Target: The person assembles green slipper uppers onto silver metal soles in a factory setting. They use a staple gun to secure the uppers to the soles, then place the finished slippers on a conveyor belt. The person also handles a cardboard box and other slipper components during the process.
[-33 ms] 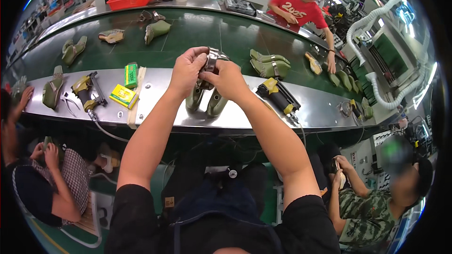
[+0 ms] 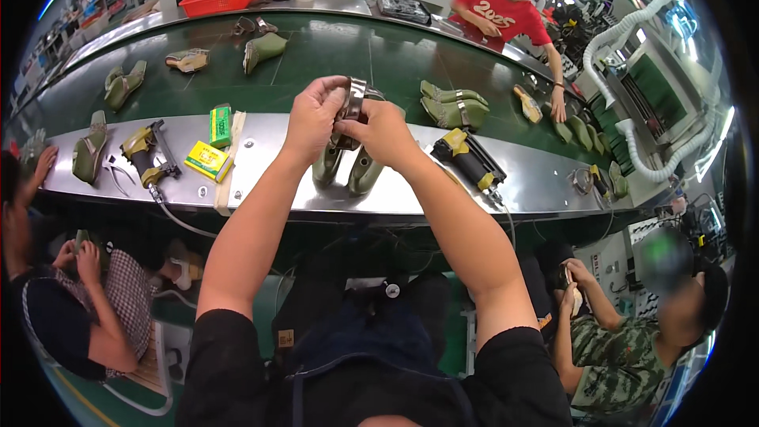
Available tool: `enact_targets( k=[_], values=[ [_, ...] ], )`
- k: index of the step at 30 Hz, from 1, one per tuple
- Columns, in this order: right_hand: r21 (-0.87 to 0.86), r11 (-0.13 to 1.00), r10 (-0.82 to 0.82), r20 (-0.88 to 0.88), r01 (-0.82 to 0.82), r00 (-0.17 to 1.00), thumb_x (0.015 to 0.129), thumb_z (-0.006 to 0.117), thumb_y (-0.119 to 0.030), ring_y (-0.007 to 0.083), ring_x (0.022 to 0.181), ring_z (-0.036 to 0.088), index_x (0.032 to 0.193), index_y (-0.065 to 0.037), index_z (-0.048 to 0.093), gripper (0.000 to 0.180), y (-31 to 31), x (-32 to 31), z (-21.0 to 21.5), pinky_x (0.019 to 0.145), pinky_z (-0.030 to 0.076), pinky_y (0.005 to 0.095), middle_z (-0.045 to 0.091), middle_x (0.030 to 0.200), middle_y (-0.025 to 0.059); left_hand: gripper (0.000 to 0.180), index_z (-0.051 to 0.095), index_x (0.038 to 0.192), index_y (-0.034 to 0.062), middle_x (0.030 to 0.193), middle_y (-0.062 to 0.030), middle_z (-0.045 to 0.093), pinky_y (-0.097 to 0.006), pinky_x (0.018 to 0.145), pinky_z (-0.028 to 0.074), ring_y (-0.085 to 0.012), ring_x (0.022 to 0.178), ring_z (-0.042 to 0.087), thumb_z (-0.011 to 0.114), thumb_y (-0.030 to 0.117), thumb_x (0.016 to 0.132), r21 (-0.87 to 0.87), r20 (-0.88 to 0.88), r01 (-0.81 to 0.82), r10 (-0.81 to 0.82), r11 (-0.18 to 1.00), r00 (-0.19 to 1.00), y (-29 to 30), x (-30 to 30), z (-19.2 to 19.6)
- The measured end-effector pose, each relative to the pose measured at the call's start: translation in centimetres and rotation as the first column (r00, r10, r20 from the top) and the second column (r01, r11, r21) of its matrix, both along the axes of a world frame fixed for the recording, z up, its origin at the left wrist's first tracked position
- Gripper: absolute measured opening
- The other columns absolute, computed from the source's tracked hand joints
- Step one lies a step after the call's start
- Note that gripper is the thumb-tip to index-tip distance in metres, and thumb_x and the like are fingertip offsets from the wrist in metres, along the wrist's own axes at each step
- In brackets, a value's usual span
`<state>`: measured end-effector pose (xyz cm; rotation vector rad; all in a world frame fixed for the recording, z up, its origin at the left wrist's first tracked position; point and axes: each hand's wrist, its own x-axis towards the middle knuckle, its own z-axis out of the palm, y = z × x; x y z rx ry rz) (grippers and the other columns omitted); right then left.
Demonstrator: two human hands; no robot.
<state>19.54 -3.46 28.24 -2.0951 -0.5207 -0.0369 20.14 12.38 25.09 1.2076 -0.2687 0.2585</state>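
Note:
Both my hands are closed on a shiny brown metallic shoe strap (image 2: 356, 100), held up over the metal bench edge. My left hand (image 2: 316, 120) grips it from the left, thumb and fingers pinched at its upper part. From the right, my right hand (image 2: 385, 134) pinches its lower end. Just under them a pair of green shoe lasts (image 2: 364, 174) stands on the bench, partly covered by my hands. Whether the strap touches the lasts I cannot tell.
A black-and-yellow air stapler (image 2: 472, 164) lies at right, another stapler (image 2: 142, 156) at left beside pincers (image 2: 120, 177). Green (image 2: 220, 126) and yellow (image 2: 208, 160) boxes sit nearby. More lasts (image 2: 455, 108) rest on the green belt (image 2: 332, 51). Co-workers sit on both sides; a person in red (image 2: 506, 12) reaches across.

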Motion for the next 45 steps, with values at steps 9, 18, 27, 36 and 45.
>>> enact_targets(
  k=[9, 18, 27, 36, 45],
  values=[
    [0.87, 0.47, 0.231, -0.286, 0.151, 0.93, 0.11, 0.052, -0.028, 0.0208, 0.08, 0.067, 0.102, -0.007, 0.06, 0.024, -8.7, 4.2, -0.4, 0.083, 0.06, 0.0418, 0.065, 0.087, 0.0048, 0.027, 0.058, 0.131, 0.0047, 0.079, 0.0033, 0.049, -0.02, 0.044, 0.027, -0.0025, 0.055, 0.036, 0.057, 0.011, 0.105, -0.254, -0.133, -0.301, 0.275, 0.919, 0.952, 8.2, 1.6, -1.2],
    [0.898, 0.414, 0.367, -0.313, 0.147, 0.876, 0.114, 0.037, -0.042, 0.0158, 0.063, 0.047, 0.108, -0.009, 0.057, 0.039, -12.2, 0.3, -0.8, 0.071, 0.052, 0.0425, 0.046, 0.073, -0.0008, 0.027, 0.071, 0.114, -0.0041, 0.097, -0.0139, 0.074, -0.035, 0.082, 0.054, -0.0225, 0.09, 0.07, 0.061, 0.016, 0.098, 0.755, 0.11, -0.423, 0.539, 0.501, 0.835, 13.0, 3.5, -9.7],
    [0.91, 0.393, 0.393, -0.297, 0.133, 0.87, 0.112, 0.045, -0.036, 0.0171, 0.068, 0.056, 0.113, -0.006, 0.06, 0.034, -13.1, -2.5, -1.0, 0.071, 0.054, 0.0406, 0.057, 0.081, 0.0021, 0.032, 0.068, 0.12, -0.0008, 0.111, -0.0165, 0.07, -0.038, 0.09, 0.054, -0.0261, 0.098, 0.069, 0.07, 0.02, 0.096, 0.611, 0.414, -0.702, 0.607, 0.366, 0.678, 9.9, -0.5, -4.7],
    [0.364, 0.929, -0.142, 0.189, 0.065, 0.972, 0.096, 0.068, -0.009, 0.0217, 0.096, 0.064, 0.112, 0.001, 0.075, 0.02, -5.5, -8.2, -2.7, 0.086, 0.05, 0.0334, 0.07, 0.102, 0.0101, 0.049, 0.051, 0.141, -0.0054, 0.125, -0.0112, 0.064, -0.033, 0.099, 0.05, -0.0184, 0.114, 0.062, 0.064, 0.026, 0.105, 0.227, 0.041, 0.134, -0.147, 0.965, 0.988, -6.5, -10.5, -2.7],
    [-0.026, 1.0, -0.002, 0.486, 0.016, 0.874, 0.09, 0.075, -0.008, 0.0333, 0.112, 0.062, 0.125, -0.006, 0.069, 0.036, -7.2, -12.1, -1.3, 0.088, 0.053, 0.0398, 0.064, 0.121, 0.016, 0.033, 0.056, 0.131, 0.0011, 0.081, 0.0032, 0.05, -0.023, 0.061, 0.044, -0.0082, 0.068, 0.049, 0.046, 0.027, 0.112, -0.26, -0.191, 0.161, -0.214, 0.952, 0.958, -7.0, -10.8, -1.6]
  ],
)
